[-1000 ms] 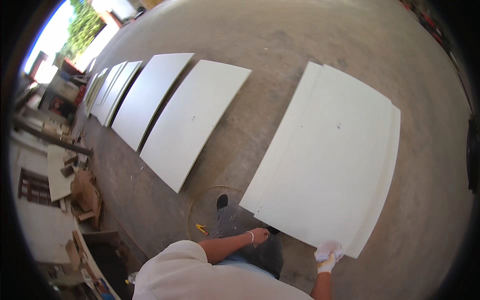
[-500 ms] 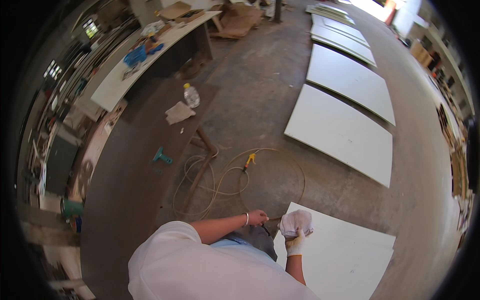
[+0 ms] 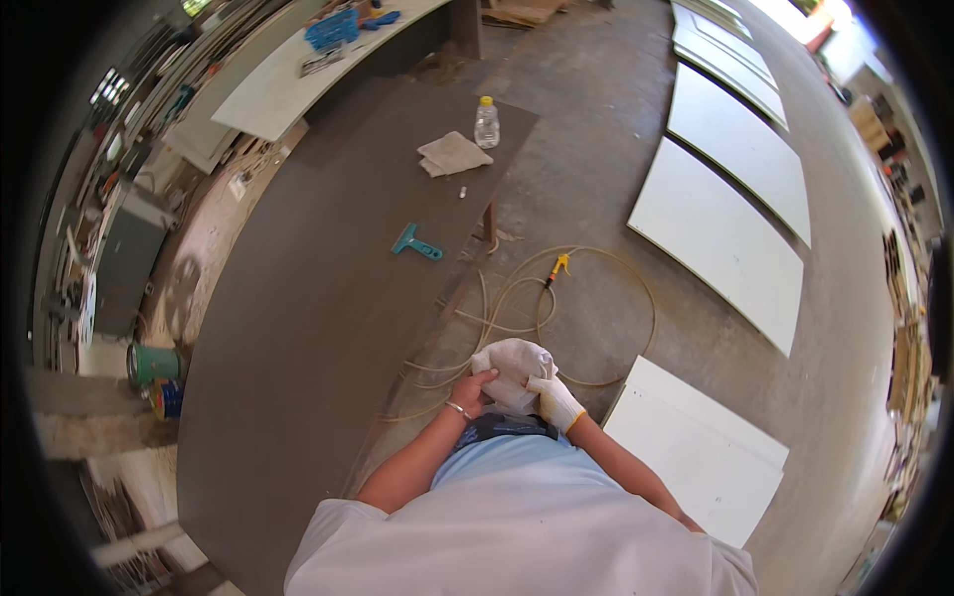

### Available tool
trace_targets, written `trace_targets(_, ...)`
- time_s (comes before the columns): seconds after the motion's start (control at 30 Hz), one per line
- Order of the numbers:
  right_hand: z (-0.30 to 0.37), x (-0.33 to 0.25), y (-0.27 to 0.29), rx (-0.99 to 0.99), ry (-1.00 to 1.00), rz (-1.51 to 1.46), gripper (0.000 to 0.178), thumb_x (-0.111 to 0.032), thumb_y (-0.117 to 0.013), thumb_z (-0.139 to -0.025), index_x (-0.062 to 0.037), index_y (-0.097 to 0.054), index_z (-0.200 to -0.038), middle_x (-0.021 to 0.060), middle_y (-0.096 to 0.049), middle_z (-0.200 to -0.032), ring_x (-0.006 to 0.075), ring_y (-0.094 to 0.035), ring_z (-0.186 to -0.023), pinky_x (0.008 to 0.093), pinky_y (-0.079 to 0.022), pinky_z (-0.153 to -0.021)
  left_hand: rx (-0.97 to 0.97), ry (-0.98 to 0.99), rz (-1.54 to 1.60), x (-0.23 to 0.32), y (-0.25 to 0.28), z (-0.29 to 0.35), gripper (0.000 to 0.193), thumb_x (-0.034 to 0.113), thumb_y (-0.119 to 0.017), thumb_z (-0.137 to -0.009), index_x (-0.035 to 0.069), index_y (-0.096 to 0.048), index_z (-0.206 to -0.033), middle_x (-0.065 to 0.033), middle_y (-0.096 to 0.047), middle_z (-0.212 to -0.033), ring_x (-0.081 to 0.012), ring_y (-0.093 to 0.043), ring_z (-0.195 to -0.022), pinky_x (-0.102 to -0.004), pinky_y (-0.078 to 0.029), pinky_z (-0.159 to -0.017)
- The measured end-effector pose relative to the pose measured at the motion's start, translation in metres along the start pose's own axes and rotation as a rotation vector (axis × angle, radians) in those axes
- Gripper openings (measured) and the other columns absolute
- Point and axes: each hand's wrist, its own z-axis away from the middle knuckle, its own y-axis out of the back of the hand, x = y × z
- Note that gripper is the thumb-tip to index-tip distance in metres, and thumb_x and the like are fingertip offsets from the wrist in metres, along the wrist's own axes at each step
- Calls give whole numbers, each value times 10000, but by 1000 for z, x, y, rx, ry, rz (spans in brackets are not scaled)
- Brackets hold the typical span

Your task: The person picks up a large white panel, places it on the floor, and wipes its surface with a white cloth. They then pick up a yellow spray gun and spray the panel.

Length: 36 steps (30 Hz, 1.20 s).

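A crumpled whitish cloth (image 3: 514, 366) is held up between both hands, just in front of my body. My bare left hand (image 3: 471, 389), with a white band at the wrist, grips its left side with the thumb on top. My right hand (image 3: 556, 401), in a white knit glove, pinches its right side. To the right lies a white panel (image 3: 696, 447), apart from both hands. Beside my left arm stretches a dark brown tabletop (image 3: 308, 328). On it lie a teal scraper (image 3: 417, 243), a folded beige cloth (image 3: 454, 155) and a clear bottle (image 3: 487, 124) with a yellow cap.
A coiled hose with a yellow air blow gun (image 3: 560, 266) lies on the concrete floor ahead. More white panels (image 3: 720, 248) run in a row at the far right. A white bench (image 3: 268, 94) with a blue basket (image 3: 332, 30) stands far left, and a green can (image 3: 154, 365) nearer.
My right hand has brought the cloth leftward off the white panel to in front of my body. My left hand has taken hold of it too. The view has turned left.
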Motion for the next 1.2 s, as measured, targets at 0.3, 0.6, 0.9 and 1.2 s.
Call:
trace_targets(0.3, 3, -2, 54, 203, 90, -280, 653, 29, -724, -843, -124, -481, -1429, 120, -610, -1325, 320, -613, -1205, 482, -527, -1031, -133, 124, -376, 7, -42, -56, 393, 147, -710, -924, 8, -596, -1274, -127, -689, -1182, -300, -697, -1034, -467, -578, -898)
trace_targets(0.6, -64, -112, 139, 272, 176, -470, 555, -25, -616, -912, -113, -476, -1441, 138, -616, -1290, 339, -627, -1164, 500, -551, -975, 10, 269, -464, 58, -106, -150, 317, 294, -611, -1003, 58, -560, -1208, -174, -677, -1197, -329, -695, -1053, -498, -585, -873)
trace_targets(0.9, -71, -213, 316, 718, 314, -702, 655, 37, -587, -884, -186, -390, -1468, 144, -583, -1272, 322, -632, -1133, 467, -587, -918, 462, 168, -692, 84, -116, -296, 182, 160, -581, -955, 54, -576, -1103, -134, -714, -906, -246, -707, -654, -379, -579, -496)
trace_targets(1.2, -64, -170, 435, 1015, 280, -859, 867, 108, -482, -859, -299, -185, -1564, 161, -437, -1479, 378, -480, -1351, 618, -468, -1074, 463, 425, -1083, 34, -109, -567, 140, 125, -553, -924, 47, -647, -992, -113, -707, -863, -223, -701, -662, -387, -577, -497)
